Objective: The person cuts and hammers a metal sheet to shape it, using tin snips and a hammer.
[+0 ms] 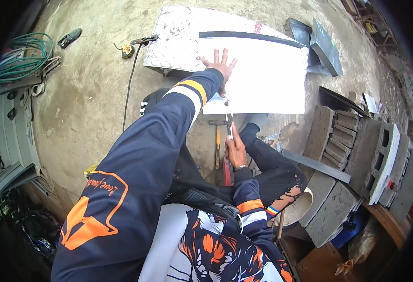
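My left hand (219,70) lies flat with spread fingers on a bright white sheet (267,77). My right hand (236,151) is closed round the handles of what look like tin snips (229,123). Their dark jaws meet the sheet's near edge, below my left hand; the bite itself is too small to make out. Under the sheet's left part shows a diamond-plate metal piece (171,44). A dark strip (251,37) lies across the sheet's far side. Just left of my right hand, a hammer (218,143) with a yellow handle rests on the floor between my legs.
A tape measure (128,51) and a black cable lie on the concrete floor to the left. Bent metal pieces (326,47) sit beyond the sheet's right end. Concrete blocks (342,136) are stacked at the right. A coiled green hose (39,58) is at far left.
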A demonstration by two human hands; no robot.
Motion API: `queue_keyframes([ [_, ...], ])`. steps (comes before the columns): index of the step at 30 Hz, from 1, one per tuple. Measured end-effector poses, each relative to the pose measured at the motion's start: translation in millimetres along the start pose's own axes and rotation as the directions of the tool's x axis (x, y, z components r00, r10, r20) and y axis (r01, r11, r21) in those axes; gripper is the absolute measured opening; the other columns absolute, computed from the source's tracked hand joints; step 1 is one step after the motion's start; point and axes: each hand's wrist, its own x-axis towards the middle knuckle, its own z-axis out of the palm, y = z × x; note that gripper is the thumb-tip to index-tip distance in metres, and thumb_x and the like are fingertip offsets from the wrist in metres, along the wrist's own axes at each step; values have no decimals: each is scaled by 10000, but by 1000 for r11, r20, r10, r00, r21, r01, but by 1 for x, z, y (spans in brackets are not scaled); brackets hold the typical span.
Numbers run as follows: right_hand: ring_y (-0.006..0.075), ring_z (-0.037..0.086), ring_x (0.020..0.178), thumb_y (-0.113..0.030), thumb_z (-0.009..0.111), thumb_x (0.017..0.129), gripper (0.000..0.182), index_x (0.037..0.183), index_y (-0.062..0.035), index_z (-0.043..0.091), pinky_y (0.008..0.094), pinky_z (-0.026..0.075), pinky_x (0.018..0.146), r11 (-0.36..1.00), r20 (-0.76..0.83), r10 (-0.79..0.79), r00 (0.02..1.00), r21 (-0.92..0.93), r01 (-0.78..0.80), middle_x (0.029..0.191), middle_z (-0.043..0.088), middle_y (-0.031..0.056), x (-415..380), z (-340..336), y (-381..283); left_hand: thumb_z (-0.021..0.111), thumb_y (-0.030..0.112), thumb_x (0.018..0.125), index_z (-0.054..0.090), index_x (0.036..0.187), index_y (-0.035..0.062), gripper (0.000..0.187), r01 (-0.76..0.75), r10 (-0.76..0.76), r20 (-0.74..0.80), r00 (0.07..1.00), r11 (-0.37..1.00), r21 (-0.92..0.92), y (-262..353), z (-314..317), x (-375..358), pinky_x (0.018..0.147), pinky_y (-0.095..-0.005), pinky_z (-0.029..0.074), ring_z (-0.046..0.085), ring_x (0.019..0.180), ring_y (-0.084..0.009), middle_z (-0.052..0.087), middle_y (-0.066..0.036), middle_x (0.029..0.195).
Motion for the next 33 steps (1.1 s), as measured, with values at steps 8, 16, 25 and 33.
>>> queue_keyframes([
  [8,69,445,480,-154,406,1003,592,1559,-213,212,225,366,408,984,123,90,988,143,-108,801,506,12,0,-8,-13,945,462,496,-69,1551,248,1479,7,-7,-15,1000,1000,2,3,2,-1,977,-839,128,-153,1440,-485,-237,-225,1569],
  [16,56,382,471,-129,413,997,591,1554,-214,235,216,329,405,977,110,45,993,204,-66,781,491,2,7,-7,5,936,476,511,-91,1549,234,1481,19,-19,0,1000,1000,16,4,3,0,975,-840,132,-153,1440,-484,-256,-238,1557],
  [25,43,364,496,-167,442,1014,561,1544,-223,269,202,325,437,978,77,23,997,207,-39,759,479,-18,9,-4,12,955,397,505,-59,1556,245,1469,2,-1,18,1000,998,-59,2,-4,-7,993,-834,95,-211,1425,-474,-269,-228,1554],
  [33,45,368,493,-197,455,1024,550,1542,-229,273,202,326,430,972,76,25,997,233,-42,760,479,-13,7,-4,13,937,479,508,-94,1548,240,1484,10,-10,26,1000,1000,18,4,-3,-4,970,-841,141,-162,1437,-486,-267,-238,1553],
])
